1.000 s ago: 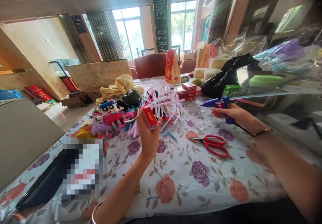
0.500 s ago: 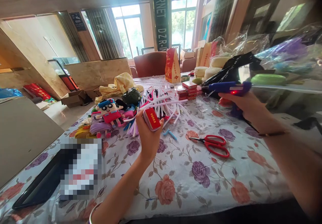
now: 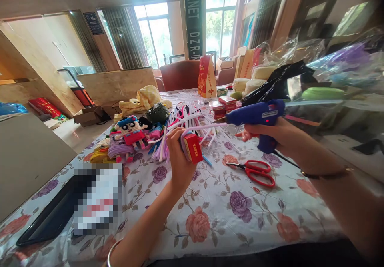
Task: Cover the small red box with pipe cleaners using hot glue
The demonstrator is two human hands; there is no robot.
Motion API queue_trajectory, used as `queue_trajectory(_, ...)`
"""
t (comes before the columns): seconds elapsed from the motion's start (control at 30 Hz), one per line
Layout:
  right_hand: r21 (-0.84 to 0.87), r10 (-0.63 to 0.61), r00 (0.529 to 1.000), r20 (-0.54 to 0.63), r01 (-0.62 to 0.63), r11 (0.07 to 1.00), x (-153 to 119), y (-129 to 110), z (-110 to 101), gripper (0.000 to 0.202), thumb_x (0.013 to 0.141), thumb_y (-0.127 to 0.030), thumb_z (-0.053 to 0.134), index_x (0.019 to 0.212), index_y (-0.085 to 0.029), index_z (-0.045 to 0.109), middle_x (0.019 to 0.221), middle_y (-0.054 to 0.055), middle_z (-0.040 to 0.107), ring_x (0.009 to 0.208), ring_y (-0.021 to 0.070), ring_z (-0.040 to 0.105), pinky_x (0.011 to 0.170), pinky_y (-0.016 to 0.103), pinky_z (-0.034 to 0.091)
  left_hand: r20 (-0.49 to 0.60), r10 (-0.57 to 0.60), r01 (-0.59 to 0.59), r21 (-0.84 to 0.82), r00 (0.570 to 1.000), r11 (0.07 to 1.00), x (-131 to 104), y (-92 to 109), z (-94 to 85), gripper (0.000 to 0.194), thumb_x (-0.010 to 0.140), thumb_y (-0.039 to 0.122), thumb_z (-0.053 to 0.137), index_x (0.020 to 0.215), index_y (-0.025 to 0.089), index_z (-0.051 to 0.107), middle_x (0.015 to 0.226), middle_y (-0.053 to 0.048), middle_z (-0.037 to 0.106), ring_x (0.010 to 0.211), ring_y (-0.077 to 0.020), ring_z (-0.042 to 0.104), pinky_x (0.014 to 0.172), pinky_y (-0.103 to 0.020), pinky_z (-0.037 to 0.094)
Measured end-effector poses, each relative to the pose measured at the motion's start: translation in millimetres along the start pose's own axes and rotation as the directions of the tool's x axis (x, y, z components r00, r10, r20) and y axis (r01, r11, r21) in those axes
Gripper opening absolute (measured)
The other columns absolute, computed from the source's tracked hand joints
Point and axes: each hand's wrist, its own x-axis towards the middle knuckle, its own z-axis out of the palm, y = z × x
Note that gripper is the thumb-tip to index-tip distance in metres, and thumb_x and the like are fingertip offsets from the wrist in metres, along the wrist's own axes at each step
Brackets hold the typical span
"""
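My left hand (image 3: 182, 159) is closed around a small red box (image 3: 193, 148) with yellow lettering. A lilac pipe cleaner (image 3: 207, 126) wraps the box's edge and its loose end sticks out to the right. In my right hand (image 3: 277, 133) is a blue hot glue gun (image 3: 255, 115) with a red light lit, its nozzle pointing left, above and to the right of the box. Red-handled scissors (image 3: 259, 173) lie on the flowered cloth below the glue gun. Behind my left hand spreads a heap of white, pink and black pipe cleaners (image 3: 187, 117).
Fuzzy dolls (image 3: 131, 131) sit left of the heap. Stacked red boxes (image 3: 227, 102) and a red-and-tan paper bag (image 3: 207, 77) stand farther back. A dark tray (image 3: 51, 215) lies at the front left. Plastic bags (image 3: 339, 65) crowd the right side; the glue gun's cord (image 3: 286, 159) trails under my right wrist.
My right hand has brought the glue gun left and slightly down, closer to the box. My left hand has turned the box and shifted it a little right.
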Motion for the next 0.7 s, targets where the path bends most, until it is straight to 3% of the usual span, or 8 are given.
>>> queue_trajectory(0.07,0.162,0.164,0.98,0.11,-0.18,0.97,0,-3,5,0.028,0.076,-0.044,0.067,0.082,-0.017,0.065,0.068,0.004,0.067,0.055,0.0115,0.057,0.044,0.024,0.037,0.011,0.047,-0.047,-0.009,0.999,0.999,0,0,0.4,0.052,0.075,0.021,0.071,0.119,0.023,0.043,0.116,-0.008,0.05,0.112,-0.0219,0.049,0.099,-0.041,0.041)
queue_trajectory(0.13,0.256,0.228,0.96,0.163,-0.265,0.93,-1,-9,8,0.027,0.069,-0.042,0.074,0.078,-0.017,0.065,0.068,0.002,0.066,0.062,0.0122,0.06,0.048,0.023,0.038,0.038,0.089,-0.089,-0.005,0.995,0.996,-1,0,0.5,0.05,0.077,0.021,0.069,0.119,0.023,0.043,0.115,-0.008,0.049,0.111,-0.0216,0.048,0.098,-0.04,0.042)
queue_trajectory(0.3,0.272,0.215,0.964,0.158,-0.252,0.929,-4,-28,12,0.027,0.064,-0.039,0.079,0.072,-0.018,0.065,0.062,-0.002,0.063,0.062,0.011,0.057,0.057,0.025,0.043,0.094,0.161,-0.159,-0.026,0.982,0.987,-3,-2,0.2,0.052,0.078,0.02,0.066,0.123,0.025,0.04,0.118,-0.009,0.047,0.113,-0.0232,0.048,0.1,-0.043,0.041)
queue_trajectory(0.47,0.209,0.187,0.965,0.183,-0.224,0.952,-4,-34,12,0.028,0.062,-0.04,0.079,0.068,-0.017,0.064,0.054,-0.004,0.058,0.049,0.0071,0.047,0.048,0.024,0.037,0.084,0.175,-0.173,-0.037,0.981,0.984,-4,-3,0.4,0.057,0.076,0.015,0.067,0.124,0.025,0.039,0.118,-0.008,0.047,0.114,-0.0228,0.048,0.101,-0.043,0.042)
queue_trajectory(0.7,0.048,0.238,0.957,0.167,-0.249,0.967,-3,-29,14,0.031,0.059,-0.045,0.079,0.066,-0.018,0.066,0.054,-0.001,0.06,0.052,0.0111,0.053,0.047,0.025,0.039,0.088,0.209,-0.206,-0.035,0.974,0.978,-4,-2,0.9,0.054,0.077,0.015,0.067,0.123,0.025,0.04,0.117,-0.009,0.049,0.112,-0.0225,0.05,0.1,-0.044,0.042)
